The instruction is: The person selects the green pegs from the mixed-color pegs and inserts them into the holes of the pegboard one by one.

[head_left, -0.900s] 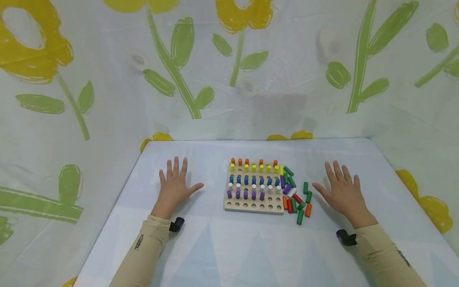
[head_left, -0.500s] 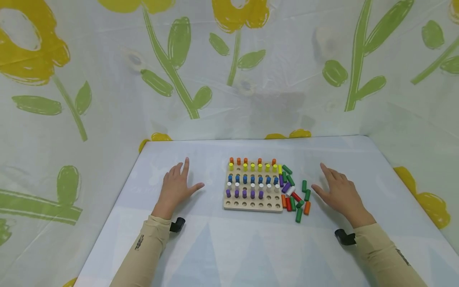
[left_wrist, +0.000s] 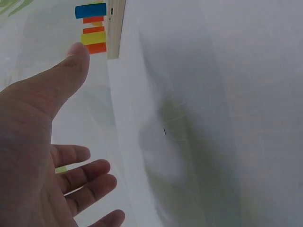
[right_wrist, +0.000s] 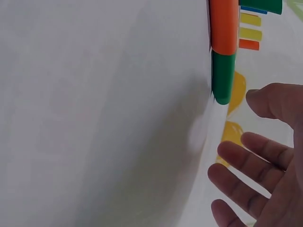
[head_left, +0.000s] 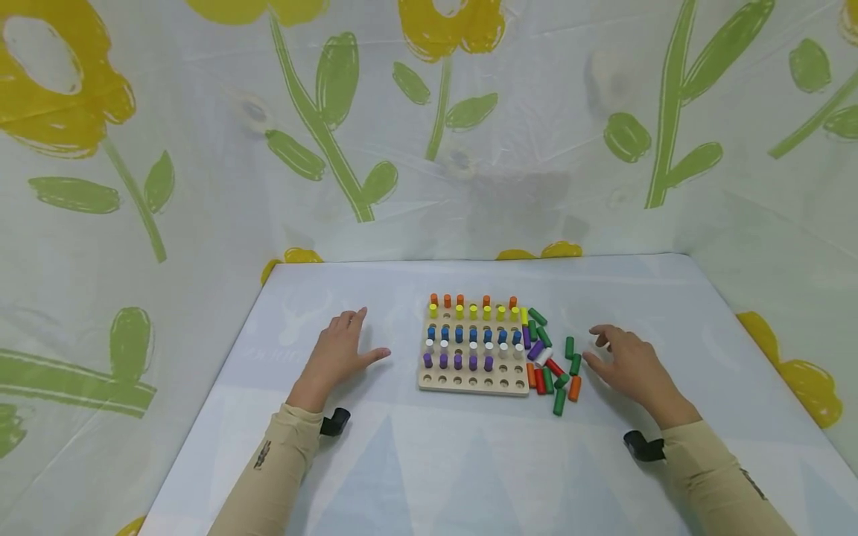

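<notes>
A wooden pegboard [head_left: 473, 389] stands on the table between my two hands. Its upright pegs form rows of orange, yellow, blue, white and purple, and its front row of holes is bare. My left hand [head_left: 333, 356] hovers left of the board, thumb pointing towards it, holding nothing. Right of the loose pegs, my right hand [head_left: 630, 365] is held with fingers loosely bent and nothing in them. A green peg [head_left: 576, 364] lies nearest to its thumb. In the right wrist view, an orange peg [right_wrist: 224, 26] and a green peg [right_wrist: 223, 78] lie beyond the thumb.
Several loose pegs lie against the board's right side, among them a white peg [head_left: 544, 356], a red peg [head_left: 540, 382] and a purple peg [head_left: 535, 350]. A flower-printed curtain [head_left: 523, 134] encloses the table [head_left: 429, 476] at the back and sides.
Both hands have gone from spread, straight fingers to loosely bent ones. The left hand has shifted slightly right, towards the board. Board and pegs have stayed in place.
</notes>
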`<state>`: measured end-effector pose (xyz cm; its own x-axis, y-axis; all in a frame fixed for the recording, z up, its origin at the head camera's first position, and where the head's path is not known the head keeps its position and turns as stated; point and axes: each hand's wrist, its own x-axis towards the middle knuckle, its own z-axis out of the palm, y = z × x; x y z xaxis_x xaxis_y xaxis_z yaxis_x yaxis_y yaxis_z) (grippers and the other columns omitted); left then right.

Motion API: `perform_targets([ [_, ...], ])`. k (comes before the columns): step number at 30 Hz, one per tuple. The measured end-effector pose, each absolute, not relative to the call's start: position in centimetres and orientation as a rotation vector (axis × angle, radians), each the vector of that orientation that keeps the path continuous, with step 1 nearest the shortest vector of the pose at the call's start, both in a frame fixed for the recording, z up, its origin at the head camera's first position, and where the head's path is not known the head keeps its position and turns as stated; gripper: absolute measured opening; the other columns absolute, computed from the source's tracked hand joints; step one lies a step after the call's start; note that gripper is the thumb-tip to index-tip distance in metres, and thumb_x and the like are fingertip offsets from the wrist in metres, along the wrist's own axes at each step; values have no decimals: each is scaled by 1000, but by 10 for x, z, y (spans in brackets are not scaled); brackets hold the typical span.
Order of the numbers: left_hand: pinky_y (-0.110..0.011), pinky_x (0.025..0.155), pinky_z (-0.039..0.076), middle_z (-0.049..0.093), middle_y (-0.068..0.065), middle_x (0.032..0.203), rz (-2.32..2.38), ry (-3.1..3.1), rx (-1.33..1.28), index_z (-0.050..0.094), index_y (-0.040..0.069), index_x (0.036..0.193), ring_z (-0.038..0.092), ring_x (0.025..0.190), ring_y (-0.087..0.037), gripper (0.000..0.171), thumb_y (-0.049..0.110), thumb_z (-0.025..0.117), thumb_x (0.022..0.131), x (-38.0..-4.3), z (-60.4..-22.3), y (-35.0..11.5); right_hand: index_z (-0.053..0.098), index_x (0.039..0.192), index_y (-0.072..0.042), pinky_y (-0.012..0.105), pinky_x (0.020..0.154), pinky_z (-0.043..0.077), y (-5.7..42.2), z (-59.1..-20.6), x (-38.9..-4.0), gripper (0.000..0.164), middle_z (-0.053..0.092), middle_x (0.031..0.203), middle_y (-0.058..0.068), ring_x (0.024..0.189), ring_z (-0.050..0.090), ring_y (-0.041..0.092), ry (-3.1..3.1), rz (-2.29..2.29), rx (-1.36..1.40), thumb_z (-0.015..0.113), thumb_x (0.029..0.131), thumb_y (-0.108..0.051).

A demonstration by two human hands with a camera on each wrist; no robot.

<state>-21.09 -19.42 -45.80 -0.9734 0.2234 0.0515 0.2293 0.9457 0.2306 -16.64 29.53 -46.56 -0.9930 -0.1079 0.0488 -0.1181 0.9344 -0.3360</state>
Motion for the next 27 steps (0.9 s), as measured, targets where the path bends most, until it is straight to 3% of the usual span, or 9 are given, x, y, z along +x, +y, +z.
perform_targets([
  [9,-50,98,38,48,-13,124,-486,-3057,-452,45,4,130,45,112,-30,92,71,61,69,-210,-466,-190,53,120,-5,49,75,49,291,-465,-165,47,60,106,14,94,55,31,-3117,603,186,66,84,-32],
  [17,-46,96,39,50,-7,115,-622,-3089,-486,49,7,127,47,106,-24,85,65,69,68,-209,-467,-180,55,117,-6,48,76,50,286,-462,-163,43,60,103,12,92,55,29,-3146,636,202,67,84,-29],
  [27,-45,94,40,51,-6,114,-638,-3127,-565,49,8,130,48,105,-23,92,63,75,60,-207,-470,-168,50,120,-3,48,80,49,283,-468,-163,48,58,104,13,93,54,27,-3143,685,247,67,83,-29],
])
